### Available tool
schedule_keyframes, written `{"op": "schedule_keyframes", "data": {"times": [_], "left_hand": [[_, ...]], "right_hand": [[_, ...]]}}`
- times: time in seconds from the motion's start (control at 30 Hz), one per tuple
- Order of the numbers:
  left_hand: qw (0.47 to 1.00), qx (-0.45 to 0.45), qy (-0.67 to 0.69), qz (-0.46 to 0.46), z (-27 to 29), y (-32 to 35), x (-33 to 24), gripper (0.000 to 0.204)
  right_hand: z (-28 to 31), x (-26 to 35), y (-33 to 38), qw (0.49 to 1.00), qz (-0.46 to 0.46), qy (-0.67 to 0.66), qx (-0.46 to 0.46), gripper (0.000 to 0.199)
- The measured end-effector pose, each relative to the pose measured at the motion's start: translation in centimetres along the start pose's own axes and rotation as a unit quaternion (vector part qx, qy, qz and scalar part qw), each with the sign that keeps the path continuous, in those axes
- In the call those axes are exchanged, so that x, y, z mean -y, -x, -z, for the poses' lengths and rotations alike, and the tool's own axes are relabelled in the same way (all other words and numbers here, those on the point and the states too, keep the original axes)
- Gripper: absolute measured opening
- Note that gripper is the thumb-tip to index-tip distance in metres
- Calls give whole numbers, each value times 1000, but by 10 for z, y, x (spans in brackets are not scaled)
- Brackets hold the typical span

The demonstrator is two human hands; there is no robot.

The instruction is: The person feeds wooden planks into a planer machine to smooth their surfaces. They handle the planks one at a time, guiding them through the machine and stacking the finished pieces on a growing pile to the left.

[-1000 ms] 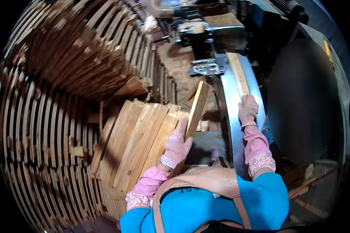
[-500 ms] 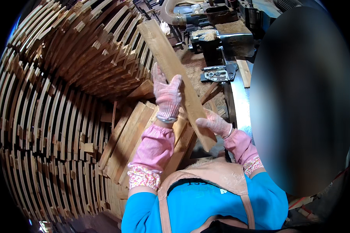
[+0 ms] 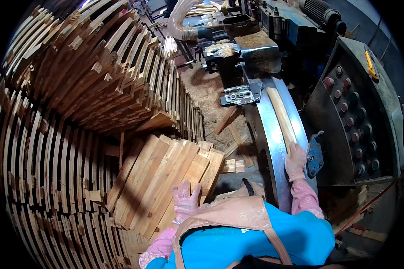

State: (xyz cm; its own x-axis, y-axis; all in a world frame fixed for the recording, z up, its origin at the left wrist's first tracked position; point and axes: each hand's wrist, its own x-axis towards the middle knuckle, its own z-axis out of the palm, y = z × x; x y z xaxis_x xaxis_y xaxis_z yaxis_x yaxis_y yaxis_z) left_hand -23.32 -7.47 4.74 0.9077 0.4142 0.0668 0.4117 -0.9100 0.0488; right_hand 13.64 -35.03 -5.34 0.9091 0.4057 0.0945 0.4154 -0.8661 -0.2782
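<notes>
Here, in the head view, the right hand (image 3: 295, 162) in a pink glove sits right of centre, fingers laid flat against the near end of a narrow wooden strip (image 3: 281, 114) that lies lengthwise on the shiny metal feed table (image 3: 265, 148) of a woodworking machine (image 3: 359, 112); the fingers press on the strip rather than wrap it. The left hand (image 3: 185, 200), also gloved, is at lower centre with fingers spread wide, palm resting on a low pile of flat boards (image 3: 166, 179) and gripping nothing. That pile lies just left of the feed table. A tall curved stack of slats (image 3: 90, 76) fills the upper left and the left edge of the frame. A ribbed dust hose (image 3: 180, 18) runs along the top centre, and a grey control panel with round buttons (image 3: 361, 121) stands at the right. Loose offcuts (image 3: 231, 134) lie on the sawdust-covered floor between pile and table.
</notes>
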Motion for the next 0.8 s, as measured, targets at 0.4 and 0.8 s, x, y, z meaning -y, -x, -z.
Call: {"op": "schedule_keyframes", "data": {"times": [0.4,0.8], "left_hand": [[916,-87,370,128,31,-101,36,44],[978,-56,202,13,12,-117,-16,76]], "right_hand": [[-47,174,-160,820,114,-527,193,48],[31,36,-24,887,-32,-442,132,50]]}}
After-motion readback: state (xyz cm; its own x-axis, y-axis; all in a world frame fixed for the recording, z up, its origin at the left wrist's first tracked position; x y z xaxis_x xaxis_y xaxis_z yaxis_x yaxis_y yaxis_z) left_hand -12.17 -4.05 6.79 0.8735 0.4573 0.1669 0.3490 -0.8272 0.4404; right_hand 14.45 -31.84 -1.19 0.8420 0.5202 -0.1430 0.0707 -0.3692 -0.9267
